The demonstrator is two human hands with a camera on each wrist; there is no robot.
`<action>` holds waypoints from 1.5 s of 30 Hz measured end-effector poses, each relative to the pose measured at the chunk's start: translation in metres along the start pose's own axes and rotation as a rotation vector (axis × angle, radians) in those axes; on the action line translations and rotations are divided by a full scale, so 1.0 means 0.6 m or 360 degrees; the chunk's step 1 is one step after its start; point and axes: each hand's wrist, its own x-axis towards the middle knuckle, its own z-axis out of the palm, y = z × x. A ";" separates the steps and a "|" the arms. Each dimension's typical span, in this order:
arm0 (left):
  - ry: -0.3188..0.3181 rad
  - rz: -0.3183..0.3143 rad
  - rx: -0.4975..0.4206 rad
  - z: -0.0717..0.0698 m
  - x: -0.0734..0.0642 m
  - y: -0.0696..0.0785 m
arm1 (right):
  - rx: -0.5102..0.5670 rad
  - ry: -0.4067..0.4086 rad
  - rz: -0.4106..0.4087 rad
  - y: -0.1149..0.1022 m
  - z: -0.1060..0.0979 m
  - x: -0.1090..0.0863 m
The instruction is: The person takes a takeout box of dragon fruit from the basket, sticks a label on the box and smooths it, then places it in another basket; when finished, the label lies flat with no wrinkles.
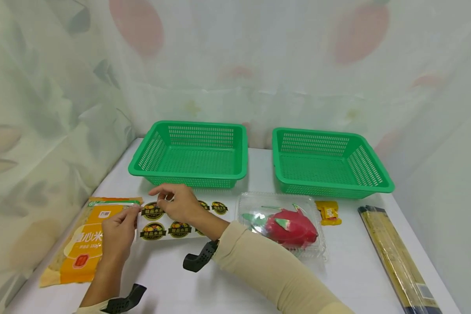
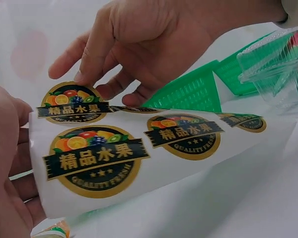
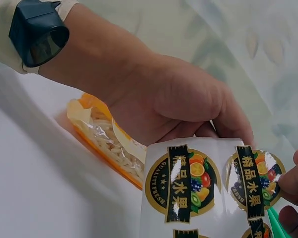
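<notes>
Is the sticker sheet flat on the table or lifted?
Lifted at one end: left hand holds the sticker sheet there, shadow on the table beneath.

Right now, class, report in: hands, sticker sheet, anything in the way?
Left hand gripping sticker sheet by one end. Right hand touching corner sticker, pinch unclear. Sheet's held end raised. Head view: right hand and forearm partly cover sheet.

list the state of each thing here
Sticker sheet: held by left hand
Corner sticker: seems part-lifted by right fingers
Clear clamshell: lid down, latching unclear
Dragon fruit: inside clamshell
Left green basket: upright
Right green basket: upright
Orange food bag: flat
Yellow packet: lying loose
Long wrapped pack: flat
</notes>
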 end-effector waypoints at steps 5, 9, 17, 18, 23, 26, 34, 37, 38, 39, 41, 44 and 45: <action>0.0006 -0.0055 -0.0301 0.003 0.002 0.010 | 0.0015 0.0033 -0.0037 0.002 0.001 -0.002; 0.0021 -0.0130 -0.0473 0.004 0.006 0.014 | 0.0004 0.0044 -0.0074 0.001 -0.001 -0.005; -0.0026 -0.0212 -0.0628 0.002 0.010 0.020 | -0.0042 0.0105 -0.0256 0.000 -0.003 -0.014; -0.0033 -0.0211 -0.0637 0.002 0.010 0.021 | -0.0049 0.0118 -0.0280 0.000 -0.003 -0.015; -0.0047 -0.0227 -0.0605 0.000 0.013 0.024 | -0.0062 0.0169 -0.0376 0.001 -0.003 -0.018; -0.0087 -0.0234 -0.0500 -0.001 0.017 0.022 | -0.0014 0.0178 -0.0392 0.000 -0.005 -0.019; -0.0327 -0.0203 0.0003 -0.007 0.037 0.008 | 0.0124 0.0139 -0.0321 -0.003 -0.021 -0.021; -0.0368 -0.0179 0.0154 -0.008 0.046 0.004 | 0.0113 0.0119 -0.0319 -0.004 -0.030 -0.023; -0.0378 -0.0162 0.0210 -0.008 0.049 0.003 | 0.0113 0.0112 -0.0323 -0.005 -0.032 -0.024; -0.0385 -0.0133 0.0260 -0.009 0.053 0.003 | 0.0123 0.0106 -0.0327 -0.006 -0.035 -0.024; -0.0398 -0.0076 0.0350 -0.010 0.060 0.000 | 0.0126 0.0093 -0.0340 -0.008 -0.040 -0.026; -0.0438 -0.0045 0.0450 -0.011 0.073 -0.001 | 0.0141 0.0071 -0.0351 -0.015 -0.047 -0.030; -0.0450 -0.0045 0.0473 -0.011 0.077 -0.002 | 0.0144 0.0066 -0.0352 -0.017 -0.050 -0.032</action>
